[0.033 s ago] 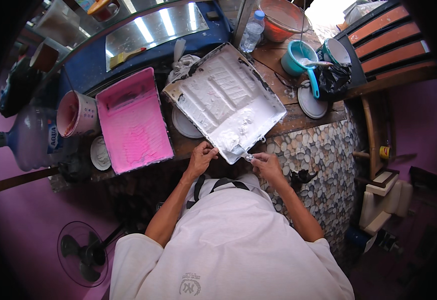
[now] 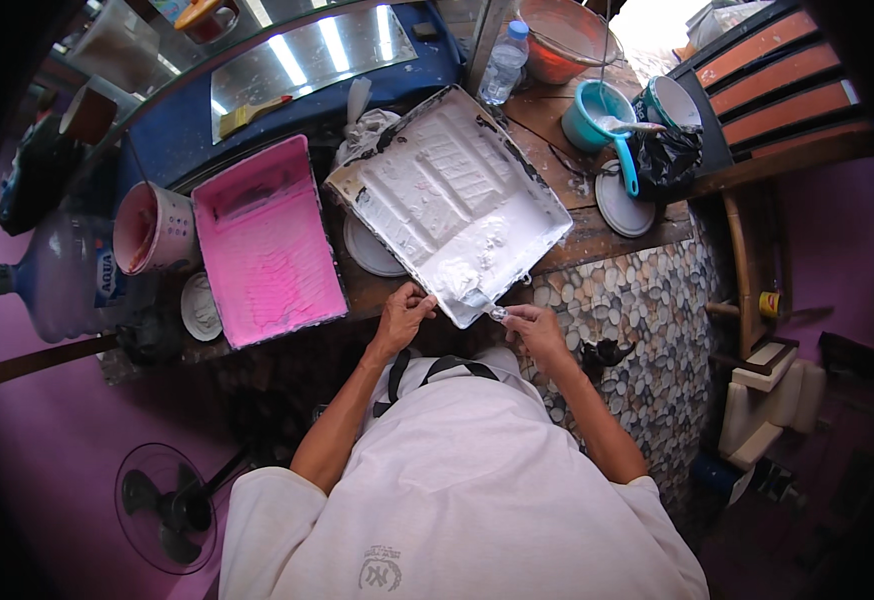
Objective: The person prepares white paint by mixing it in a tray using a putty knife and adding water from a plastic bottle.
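Observation:
A white paint tray [image 2: 437, 180], ribbed and coated with thick white paint, lies tilted at an angle over the table edge. My left hand [image 2: 405, 320] pinches its near left rim. In my right hand [image 2: 537, 332] is the pale handle of a small scraper [image 2: 498, 313]; the fingers are closed round it. Its blade rests at the tray's near corner, in the white paint [image 2: 472, 265], and is partly hidden by it. Left of this tray lies a pink paint tray [image 2: 272, 250] holding pink paint.
Behind the trays are a mirror [image 2: 307, 65] and a flat brush [image 2: 252, 115]. A pink-stained bucket [image 2: 157, 230] and a large water jug [image 2: 52, 285] stand left. To the right are a turquoise dipper [image 2: 597, 115], round lid [image 2: 625, 205] and water bottle [image 2: 505, 65]. A fan [image 2: 172, 505] stands lower left.
The scraper and my right hand have shifted very slightly at the tray's near corner. My left hand and both trays look the same.

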`<state>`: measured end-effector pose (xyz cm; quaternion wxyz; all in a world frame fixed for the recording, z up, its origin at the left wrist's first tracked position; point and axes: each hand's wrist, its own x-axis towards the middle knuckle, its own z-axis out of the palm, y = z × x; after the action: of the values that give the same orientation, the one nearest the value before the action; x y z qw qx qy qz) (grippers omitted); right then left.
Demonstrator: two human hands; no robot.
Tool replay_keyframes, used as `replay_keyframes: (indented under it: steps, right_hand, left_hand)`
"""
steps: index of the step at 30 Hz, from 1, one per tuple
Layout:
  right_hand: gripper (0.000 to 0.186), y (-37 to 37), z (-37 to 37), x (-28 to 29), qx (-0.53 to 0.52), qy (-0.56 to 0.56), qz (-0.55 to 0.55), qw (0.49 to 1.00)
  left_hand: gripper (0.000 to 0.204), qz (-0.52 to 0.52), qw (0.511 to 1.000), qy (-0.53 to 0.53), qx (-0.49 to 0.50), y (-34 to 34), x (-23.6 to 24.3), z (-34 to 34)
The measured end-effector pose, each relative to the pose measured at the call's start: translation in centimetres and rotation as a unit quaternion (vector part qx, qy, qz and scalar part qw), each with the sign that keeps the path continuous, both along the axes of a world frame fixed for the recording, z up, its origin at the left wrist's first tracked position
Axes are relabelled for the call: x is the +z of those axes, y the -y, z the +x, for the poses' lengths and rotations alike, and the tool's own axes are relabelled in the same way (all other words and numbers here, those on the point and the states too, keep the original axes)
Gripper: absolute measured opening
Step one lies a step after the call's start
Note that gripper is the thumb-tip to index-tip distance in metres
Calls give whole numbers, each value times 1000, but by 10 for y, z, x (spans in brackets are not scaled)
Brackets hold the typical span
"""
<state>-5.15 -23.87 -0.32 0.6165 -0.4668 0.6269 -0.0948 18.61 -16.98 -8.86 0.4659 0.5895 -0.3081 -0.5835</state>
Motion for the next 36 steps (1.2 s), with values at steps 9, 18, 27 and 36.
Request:
replay_keyframes:
  steps: [9,18,27,36]
  right_hand:
    - [27,29,-6,-3,-64,0,-36,997]
    - [24,29,6,16,317,-283,-456,782]
    - [26,27,16,32,410,-254,-505,716]
    - [21,32,28,39,407,-236,-544,695]
  left_hand:
    - [21,2,1000,27,2,1,-3,-2]
    - [23,-3,999,41,-2,2,-3,-2]
    - [23,-14,999,34,6,1,-7,-2]
    - [20,3,999,52,-2,1,0,-2]
